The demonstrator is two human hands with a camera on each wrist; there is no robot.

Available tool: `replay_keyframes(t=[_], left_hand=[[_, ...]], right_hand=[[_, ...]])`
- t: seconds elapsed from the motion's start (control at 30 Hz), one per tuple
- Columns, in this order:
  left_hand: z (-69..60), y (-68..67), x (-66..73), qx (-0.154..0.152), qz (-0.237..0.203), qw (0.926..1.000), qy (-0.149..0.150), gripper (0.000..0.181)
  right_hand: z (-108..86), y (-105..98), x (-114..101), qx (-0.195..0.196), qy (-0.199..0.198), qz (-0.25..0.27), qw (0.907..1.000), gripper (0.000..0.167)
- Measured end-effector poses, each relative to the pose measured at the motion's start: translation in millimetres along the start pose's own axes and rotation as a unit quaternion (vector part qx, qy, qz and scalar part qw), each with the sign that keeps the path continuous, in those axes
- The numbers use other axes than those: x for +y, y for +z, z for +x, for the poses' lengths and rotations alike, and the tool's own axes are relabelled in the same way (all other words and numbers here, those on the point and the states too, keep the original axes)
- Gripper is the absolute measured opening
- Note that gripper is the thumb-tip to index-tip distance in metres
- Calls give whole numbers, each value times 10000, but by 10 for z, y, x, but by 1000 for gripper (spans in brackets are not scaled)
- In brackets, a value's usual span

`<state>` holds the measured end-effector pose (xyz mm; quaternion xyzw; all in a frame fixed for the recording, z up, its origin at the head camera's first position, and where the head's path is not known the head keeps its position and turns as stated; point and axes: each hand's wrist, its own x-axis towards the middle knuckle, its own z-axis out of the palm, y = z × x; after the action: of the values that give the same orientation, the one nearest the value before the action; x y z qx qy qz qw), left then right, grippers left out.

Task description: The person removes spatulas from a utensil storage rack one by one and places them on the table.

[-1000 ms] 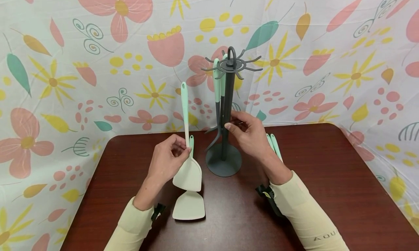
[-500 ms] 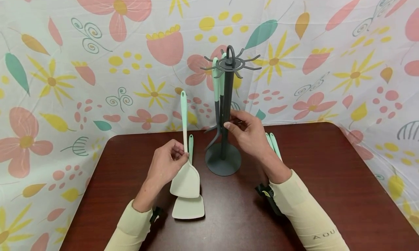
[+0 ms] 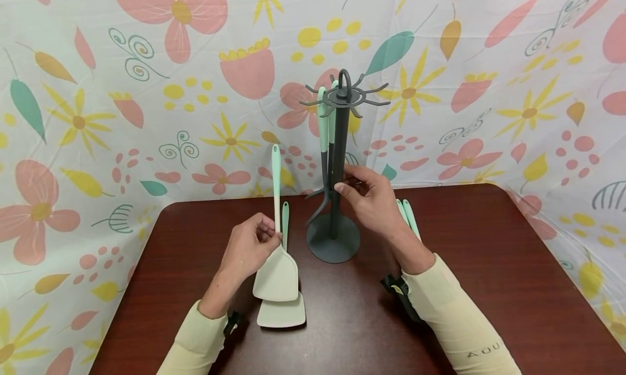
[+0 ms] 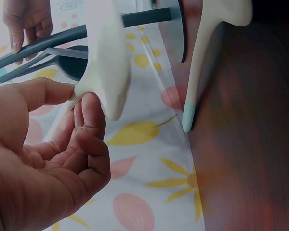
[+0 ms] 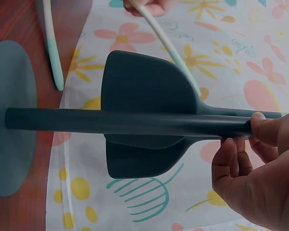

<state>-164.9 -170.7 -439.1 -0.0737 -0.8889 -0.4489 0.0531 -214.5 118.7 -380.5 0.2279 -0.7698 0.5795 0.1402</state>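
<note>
My left hand pinches the lower shaft of a cream turner with a mint handle, thumb against fingers. The turner is held roughly upright, blade down. Beneath it a second cream turner lies on the table, partly covered by the first in the head view. My right hand grips the pole of a dark utensil stand, thumb in front and fingers behind. Two dark-bladed turners hang on the stand; one blade shows behind the pole in the right wrist view. Their mint handles reach the hook ring.
Two more mint handles show beyond my right forearm, the rest of them hidden. The stand's round base sits on the dark red wooden table. A flower-patterned cloth hangs right behind the table's back edge.
My left hand has lowered the cream turner, its blade now overlapping the one on the table in the head view. My right hand has stayed on the stand's pole.
</note>
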Motion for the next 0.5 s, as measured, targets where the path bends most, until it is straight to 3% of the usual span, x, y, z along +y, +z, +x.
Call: replay_keyframes(t=[0.5], left_hand=[[-30, 42, -90, -108, 231, 9996, -136, 15]], right_hand=[[0, 4, 6, 10, -37, 31, 10000, 33]])
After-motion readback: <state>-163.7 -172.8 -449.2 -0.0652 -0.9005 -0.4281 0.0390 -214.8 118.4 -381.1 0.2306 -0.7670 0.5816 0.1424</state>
